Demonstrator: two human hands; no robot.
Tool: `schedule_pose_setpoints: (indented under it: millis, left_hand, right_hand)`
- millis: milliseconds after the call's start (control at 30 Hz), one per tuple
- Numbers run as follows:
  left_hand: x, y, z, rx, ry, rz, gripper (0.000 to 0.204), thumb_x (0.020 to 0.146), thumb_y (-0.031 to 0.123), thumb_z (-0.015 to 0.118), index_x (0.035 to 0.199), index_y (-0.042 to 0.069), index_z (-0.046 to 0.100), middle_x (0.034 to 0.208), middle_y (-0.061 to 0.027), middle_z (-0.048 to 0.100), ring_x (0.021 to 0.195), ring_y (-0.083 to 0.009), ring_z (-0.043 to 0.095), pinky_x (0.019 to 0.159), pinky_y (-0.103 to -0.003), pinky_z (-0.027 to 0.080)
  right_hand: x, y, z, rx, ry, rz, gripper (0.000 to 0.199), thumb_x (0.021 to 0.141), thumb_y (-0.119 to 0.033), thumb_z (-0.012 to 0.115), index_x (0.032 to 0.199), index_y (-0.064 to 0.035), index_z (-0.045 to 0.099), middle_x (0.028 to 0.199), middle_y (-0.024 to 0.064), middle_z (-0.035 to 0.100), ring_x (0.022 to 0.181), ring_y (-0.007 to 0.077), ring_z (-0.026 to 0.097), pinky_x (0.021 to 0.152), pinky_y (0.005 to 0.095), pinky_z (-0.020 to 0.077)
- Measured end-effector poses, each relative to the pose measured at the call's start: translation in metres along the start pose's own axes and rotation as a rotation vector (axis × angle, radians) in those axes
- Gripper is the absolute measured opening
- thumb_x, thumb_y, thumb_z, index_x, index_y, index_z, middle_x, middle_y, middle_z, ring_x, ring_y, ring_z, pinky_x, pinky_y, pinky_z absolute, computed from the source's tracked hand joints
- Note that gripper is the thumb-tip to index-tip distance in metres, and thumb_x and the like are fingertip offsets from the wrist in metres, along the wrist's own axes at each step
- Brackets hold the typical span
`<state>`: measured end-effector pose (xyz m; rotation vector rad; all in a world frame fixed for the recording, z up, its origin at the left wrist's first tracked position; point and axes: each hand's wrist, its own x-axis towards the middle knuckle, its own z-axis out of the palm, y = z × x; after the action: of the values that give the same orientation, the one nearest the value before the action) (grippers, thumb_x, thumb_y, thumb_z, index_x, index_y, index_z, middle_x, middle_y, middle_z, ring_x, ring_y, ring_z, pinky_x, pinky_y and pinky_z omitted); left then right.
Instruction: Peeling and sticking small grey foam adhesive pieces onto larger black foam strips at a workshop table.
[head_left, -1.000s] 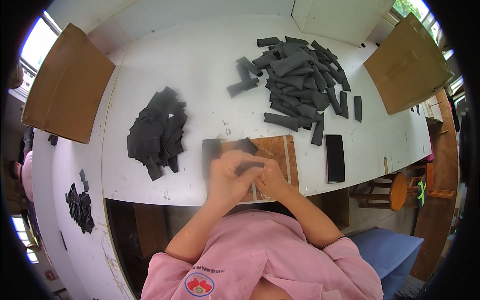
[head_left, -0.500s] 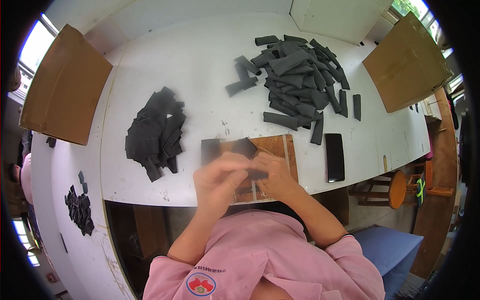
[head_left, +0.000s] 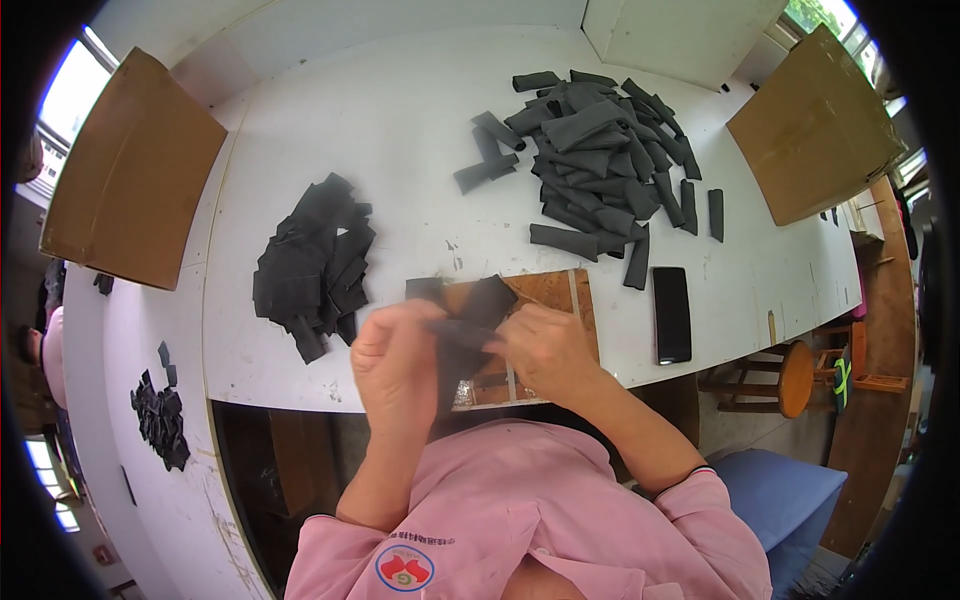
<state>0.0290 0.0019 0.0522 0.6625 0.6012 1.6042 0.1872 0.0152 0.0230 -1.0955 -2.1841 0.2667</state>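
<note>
A dark grey fabric piece (head_left: 464,334), smeared by motion, is stretched between my two hands. Its left end is pinched by my left hand (head_left: 392,345), fingers closed. My right hand (head_left: 545,348) is closed on the other end. Beneath them lies a brown board (head_left: 560,292) at the table's near edge. Another dark fabric piece (head_left: 490,294) rests on the board, partly covered by the hands. One more dark piece (head_left: 424,288) shows at the board's left edge beyond my left hand.
Flat dark pieces form a pile (head_left: 308,265) at the left. Rolled dark tubes (head_left: 595,150) are heaped at the far right. A black phone (head_left: 671,315) lies right of the board. Cardboard boxes (head_left: 135,165) stand on both sides. A wooden stool (head_left: 795,378) is at the right.
My hands have moved apart, the left one going left. The dark piece between them now shows stretched out; before, it was mostly hidden by my fingers.
</note>
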Motion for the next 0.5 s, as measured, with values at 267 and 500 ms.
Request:
schedule_pose_setpoints:
  millis: [267,500]
  left_hand:
    - [-0.003,-0.01,-0.009,0.137,-0.037,-0.016,0.009,0.082,0.003,0.051,0.086,-0.004,0.056,0.089,-0.0121,0.058,0.083,-0.0175,0.052,0.079,-0.03,0.039]
    - [-0.001,-0.016,-0.03,0.453,0.096,-0.02,0.01,0.085,0.008,0.052,0.088,-0.001,0.055,0.082,-0.0103,0.06,0.076,-0.0153,0.055,0.073,-0.026,0.042]
  right_hand:
    - [-0.012,0.004,0.013,0.069,0.0,-0.027,0.025,0.071,-0.02,0.064,0.061,-0.0051,0.047,0.055,0.0051,0.046,0.053,0.0209,0.05,0.045,0.0305,0.04]
    - [0.025,-0.004,-0.032,0.368,0.026,-0.007,0.022,0.074,-0.018,0.062,0.063,-0.0017,0.05,0.057,0.0104,0.048,0.055,0.0255,0.051,0.046,0.0339,0.0393]
